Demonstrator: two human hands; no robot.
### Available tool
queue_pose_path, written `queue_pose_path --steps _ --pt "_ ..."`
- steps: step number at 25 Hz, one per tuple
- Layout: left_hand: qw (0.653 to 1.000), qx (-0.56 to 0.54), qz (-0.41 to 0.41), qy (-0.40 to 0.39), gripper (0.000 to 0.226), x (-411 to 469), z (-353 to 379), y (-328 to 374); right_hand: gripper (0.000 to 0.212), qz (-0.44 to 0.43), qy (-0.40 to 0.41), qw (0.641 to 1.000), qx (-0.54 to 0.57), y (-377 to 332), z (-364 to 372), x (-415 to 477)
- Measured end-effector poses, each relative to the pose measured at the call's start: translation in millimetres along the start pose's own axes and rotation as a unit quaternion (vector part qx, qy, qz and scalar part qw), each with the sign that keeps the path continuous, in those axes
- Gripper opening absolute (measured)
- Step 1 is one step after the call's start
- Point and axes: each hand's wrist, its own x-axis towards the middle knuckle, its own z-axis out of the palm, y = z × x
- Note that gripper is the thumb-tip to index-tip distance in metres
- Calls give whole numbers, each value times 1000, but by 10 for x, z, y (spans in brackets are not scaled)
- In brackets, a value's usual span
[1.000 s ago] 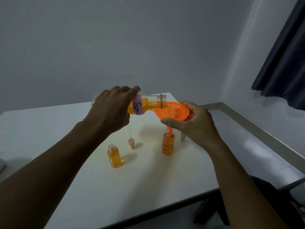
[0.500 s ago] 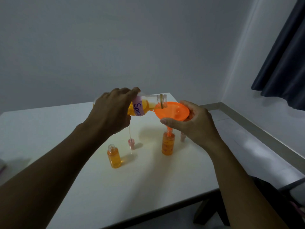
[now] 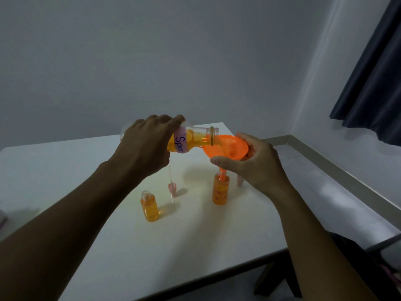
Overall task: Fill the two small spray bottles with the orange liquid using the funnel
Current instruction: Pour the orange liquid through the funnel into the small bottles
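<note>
On a white table (image 3: 195, 246), a filled small spray bottle (image 3: 149, 206) is standing uncapped nearest the camera, a pink spray cap (image 3: 172, 189) lying just beyond it. Farther back, the right hand (image 3: 249, 161) is gripping an orange funnel (image 3: 225, 148) seated in the second spray bottle (image 3: 220, 190), while the left hand (image 3: 147, 146) is clasping a tipped large bottle (image 3: 195, 139), pouring orange liquid into it.
</note>
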Motion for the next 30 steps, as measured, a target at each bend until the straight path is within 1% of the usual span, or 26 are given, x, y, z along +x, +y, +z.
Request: queue_pose_path --steps 8,14,18,23,25,30 --pt "999 -36 -3 4 75 -12 49 -3 104 1 4 1000 13 -25 -31 -2" --pt "996 -88 -7 11 73 -23 116 -58 97 2 0 1000 2 -8 -26 43" --pt "992 -124 -25 18 72 -50 121 -70 101 3 14 1000 5 -61 -37 57" --pt "984 -169 -36 40 61 -108 65 -49 100 3 27 999 17 -111 -46 50" --pt "982 -179 -44 47 60 -140 48 -62 99 3 30 999 21 -119 -53 51" --pt "977 -195 -56 62 64 -222 47 -143 108 17 27 998 61 -103 -58 40"
